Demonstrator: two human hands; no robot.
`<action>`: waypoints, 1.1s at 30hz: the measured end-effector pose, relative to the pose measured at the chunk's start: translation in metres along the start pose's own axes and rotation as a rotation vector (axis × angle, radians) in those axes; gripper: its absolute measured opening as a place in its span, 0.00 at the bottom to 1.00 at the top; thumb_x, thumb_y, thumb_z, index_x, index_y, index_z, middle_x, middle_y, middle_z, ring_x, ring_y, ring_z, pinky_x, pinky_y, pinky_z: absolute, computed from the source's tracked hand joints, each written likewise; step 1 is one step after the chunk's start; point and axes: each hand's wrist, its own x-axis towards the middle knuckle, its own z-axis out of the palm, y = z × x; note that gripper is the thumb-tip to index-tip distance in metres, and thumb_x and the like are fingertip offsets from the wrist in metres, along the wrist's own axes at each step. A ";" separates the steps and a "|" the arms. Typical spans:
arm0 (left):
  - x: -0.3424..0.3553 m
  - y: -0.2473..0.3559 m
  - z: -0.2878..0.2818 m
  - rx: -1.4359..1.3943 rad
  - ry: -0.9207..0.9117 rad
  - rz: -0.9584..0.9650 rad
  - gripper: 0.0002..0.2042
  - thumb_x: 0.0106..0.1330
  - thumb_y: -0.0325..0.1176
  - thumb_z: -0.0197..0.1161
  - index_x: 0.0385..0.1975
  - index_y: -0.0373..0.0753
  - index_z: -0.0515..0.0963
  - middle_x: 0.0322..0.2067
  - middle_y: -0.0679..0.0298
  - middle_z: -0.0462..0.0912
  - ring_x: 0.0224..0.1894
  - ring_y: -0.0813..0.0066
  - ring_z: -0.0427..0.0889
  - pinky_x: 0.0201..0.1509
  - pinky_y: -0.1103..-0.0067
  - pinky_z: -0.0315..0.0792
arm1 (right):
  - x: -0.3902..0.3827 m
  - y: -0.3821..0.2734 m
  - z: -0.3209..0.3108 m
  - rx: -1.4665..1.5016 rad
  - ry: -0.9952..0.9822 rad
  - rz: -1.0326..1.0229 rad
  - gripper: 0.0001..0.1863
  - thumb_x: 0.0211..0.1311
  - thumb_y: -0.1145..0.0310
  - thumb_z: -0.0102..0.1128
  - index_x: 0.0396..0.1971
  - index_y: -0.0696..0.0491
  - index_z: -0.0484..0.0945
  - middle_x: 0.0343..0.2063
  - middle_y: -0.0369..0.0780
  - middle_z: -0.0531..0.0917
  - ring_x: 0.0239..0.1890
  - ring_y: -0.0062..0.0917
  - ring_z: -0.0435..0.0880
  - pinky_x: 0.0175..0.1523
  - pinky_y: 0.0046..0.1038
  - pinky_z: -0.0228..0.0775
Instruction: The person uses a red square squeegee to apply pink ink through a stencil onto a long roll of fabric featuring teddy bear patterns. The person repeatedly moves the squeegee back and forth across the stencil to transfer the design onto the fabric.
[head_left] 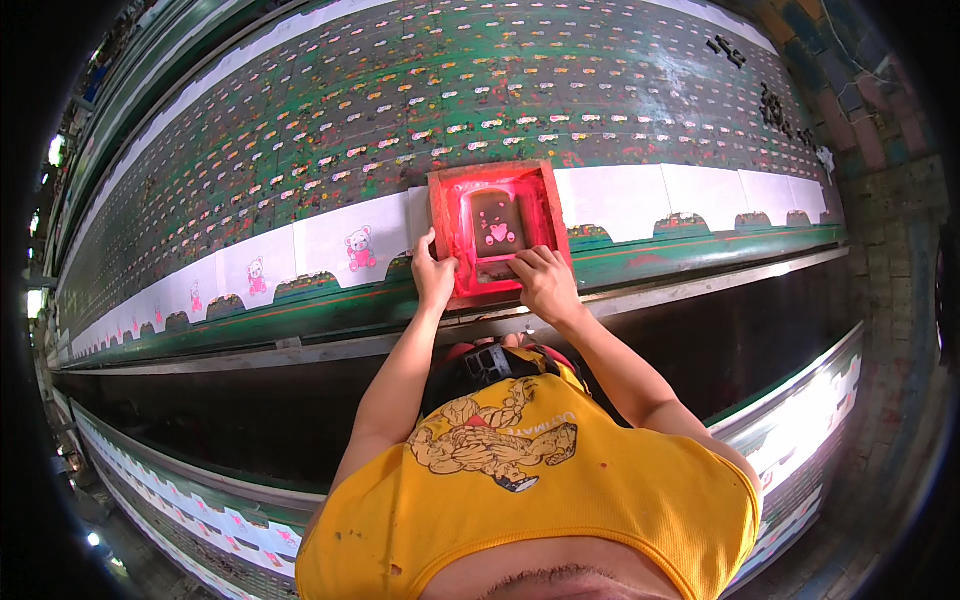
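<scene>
A screen-printing frame (562,215) with red-stained wooden sides lies on the long green table, over the row of white panels. Its mesh (499,222) is smeared with pink-red ink and shows a small bear design with a heart. My left hand (434,274) is closed on the frame's near left corner. Inside the near end of the frame, my right hand (545,283) grips a squeegee (494,269), a short strip partly covered by my fingers. Left of the frame, a white panel bears a printed pink bear (359,249). Whatever lies under the frame is hidden.
More printed panels (257,277) run leftward along the green table edge (660,252); unprinted white panels (612,198) extend right. Beyond lie rows of small printed shapes (497,124). Several dark pieces (773,108) sit far right. Another table (215,515) stands behind me.
</scene>
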 end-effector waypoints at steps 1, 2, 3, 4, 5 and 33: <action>0.000 0.002 0.000 -0.002 -0.004 -0.017 0.31 0.48 0.15 0.63 0.60 0.25 0.73 0.58 0.42 0.80 0.60 0.55 0.81 0.62 0.71 0.74 | -0.005 -0.003 -0.001 -0.011 -0.060 0.019 0.16 0.48 0.75 0.61 0.41 0.52 0.83 0.43 0.38 0.85 0.48 0.34 0.81 0.51 0.38 0.73; 0.001 0.004 0.000 -0.005 -0.008 -0.032 0.32 0.48 0.15 0.63 0.60 0.25 0.73 0.58 0.43 0.80 0.60 0.55 0.81 0.62 0.71 0.74 | -0.008 -0.005 -0.003 -0.024 -0.118 0.038 0.18 0.48 0.76 0.61 0.43 0.53 0.84 0.45 0.38 0.85 0.49 0.35 0.81 0.52 0.38 0.74; 0.002 0.001 0.001 0.028 0.016 0.037 0.32 0.48 0.16 0.63 0.60 0.25 0.73 0.57 0.43 0.80 0.59 0.56 0.81 0.62 0.70 0.74 | -0.014 -0.002 0.008 -0.025 -0.024 0.003 0.16 0.45 0.72 0.63 0.39 0.52 0.83 0.41 0.37 0.84 0.47 0.33 0.80 0.49 0.37 0.72; 0.002 0.000 0.001 0.011 0.009 0.031 0.32 0.47 0.16 0.63 0.60 0.25 0.73 0.57 0.43 0.80 0.59 0.56 0.81 0.62 0.70 0.74 | -0.020 0.000 0.010 -0.009 -0.024 0.018 0.18 0.44 0.72 0.64 0.40 0.52 0.84 0.42 0.37 0.84 0.47 0.33 0.80 0.49 0.37 0.72; 0.001 0.000 0.001 -0.004 0.005 0.024 0.33 0.47 0.16 0.63 0.60 0.25 0.73 0.56 0.43 0.81 0.58 0.56 0.81 0.62 0.70 0.74 | -0.021 -0.003 0.008 0.009 -0.025 0.031 0.20 0.43 0.71 0.65 0.42 0.51 0.84 0.42 0.37 0.84 0.47 0.33 0.80 0.50 0.37 0.72; -0.010 0.104 0.073 -0.214 -0.047 0.072 0.34 0.50 0.15 0.60 0.64 0.26 0.72 0.58 0.50 0.81 0.58 0.64 0.82 0.64 0.72 0.74 | -0.065 0.101 -0.057 0.574 0.381 0.838 0.20 0.70 0.61 0.63 0.52 0.62 0.78 0.46 0.46 0.79 0.44 0.35 0.83 0.52 0.35 0.74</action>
